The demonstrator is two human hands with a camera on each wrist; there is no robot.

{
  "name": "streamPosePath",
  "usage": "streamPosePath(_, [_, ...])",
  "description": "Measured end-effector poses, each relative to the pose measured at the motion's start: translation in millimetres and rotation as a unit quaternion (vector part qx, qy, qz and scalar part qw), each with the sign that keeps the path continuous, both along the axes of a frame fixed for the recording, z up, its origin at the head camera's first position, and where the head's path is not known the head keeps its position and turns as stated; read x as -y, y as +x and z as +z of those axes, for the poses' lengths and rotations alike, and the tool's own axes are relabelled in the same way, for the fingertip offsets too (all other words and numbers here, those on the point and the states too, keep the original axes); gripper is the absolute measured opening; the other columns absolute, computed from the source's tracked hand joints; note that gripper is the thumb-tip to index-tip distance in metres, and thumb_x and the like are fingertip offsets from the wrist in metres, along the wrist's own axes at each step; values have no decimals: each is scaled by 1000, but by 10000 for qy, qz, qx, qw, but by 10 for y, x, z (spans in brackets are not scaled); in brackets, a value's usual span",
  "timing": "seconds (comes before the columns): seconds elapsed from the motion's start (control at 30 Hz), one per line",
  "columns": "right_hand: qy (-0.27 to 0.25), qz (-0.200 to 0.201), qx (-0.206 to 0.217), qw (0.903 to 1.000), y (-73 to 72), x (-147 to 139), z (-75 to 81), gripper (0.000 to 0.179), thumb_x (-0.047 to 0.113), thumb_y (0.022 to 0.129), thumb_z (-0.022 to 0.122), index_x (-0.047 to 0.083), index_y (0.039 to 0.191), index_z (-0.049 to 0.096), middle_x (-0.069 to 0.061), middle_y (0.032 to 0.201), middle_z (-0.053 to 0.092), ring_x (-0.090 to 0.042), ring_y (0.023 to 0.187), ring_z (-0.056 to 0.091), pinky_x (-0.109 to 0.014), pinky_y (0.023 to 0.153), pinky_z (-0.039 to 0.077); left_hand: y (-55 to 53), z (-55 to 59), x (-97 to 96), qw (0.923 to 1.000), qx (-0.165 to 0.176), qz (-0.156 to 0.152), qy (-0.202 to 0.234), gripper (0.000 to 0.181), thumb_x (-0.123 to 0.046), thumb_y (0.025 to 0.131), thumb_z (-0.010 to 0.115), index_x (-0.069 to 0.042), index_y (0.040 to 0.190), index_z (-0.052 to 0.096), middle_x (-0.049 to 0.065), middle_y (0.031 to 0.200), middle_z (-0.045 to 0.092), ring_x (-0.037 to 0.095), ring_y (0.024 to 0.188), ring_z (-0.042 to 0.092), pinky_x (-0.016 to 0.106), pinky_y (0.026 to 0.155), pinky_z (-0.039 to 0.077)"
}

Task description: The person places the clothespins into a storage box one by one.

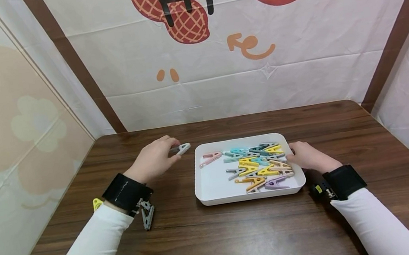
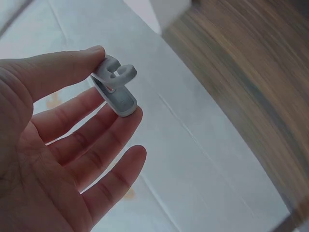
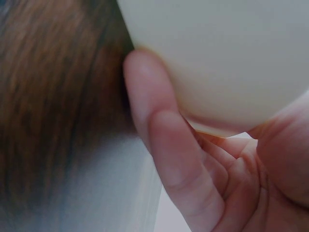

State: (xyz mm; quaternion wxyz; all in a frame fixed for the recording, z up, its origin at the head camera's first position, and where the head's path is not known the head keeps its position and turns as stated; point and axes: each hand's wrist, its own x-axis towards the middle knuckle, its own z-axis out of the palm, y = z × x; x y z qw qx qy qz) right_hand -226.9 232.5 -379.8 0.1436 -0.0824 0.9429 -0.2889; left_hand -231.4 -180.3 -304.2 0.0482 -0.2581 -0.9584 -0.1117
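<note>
My left hand [image 1: 155, 158] is raised left of the tray and pinches a grey clothespin [image 1: 183, 148] between thumb and fingers. In the left wrist view the clothespin [image 2: 116, 87] has its thumb-side half tilted away from the other; the little finger extends free. The white tray [image 1: 213, 187] holds many clothespins [image 1: 258, 163] in yellow, teal, grey, pink, purple and orange, most piled in its right half. At the tray's right rim my right hand [image 1: 308, 157] grips the edge. The right wrist view shows its fingers [image 3: 176, 150] curled against the tray's pale wall [image 3: 217, 63].
A brown wooden table [image 1: 220, 238] lies under everything. Another grey clothespin [image 1: 148, 214] shows beside the left wristband [image 1: 125, 194], and a small yellow piece [image 1: 97, 203] peeks out behind it. A printed white curtain [image 1: 223, 94] stands along the table's back edge.
</note>
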Motion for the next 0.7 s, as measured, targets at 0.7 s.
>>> streamPosePath(0.7, [-79,35,47,10000,-18,-23,-11,44,9,98,50,-16,133,41,-24,108,60,-22,78,60,-33,58,49,-197,-416,-819,9848,457,-981,-1359,20,-19,88,72,-8,105,69,3,101,63,14,83,56,32,75,49])
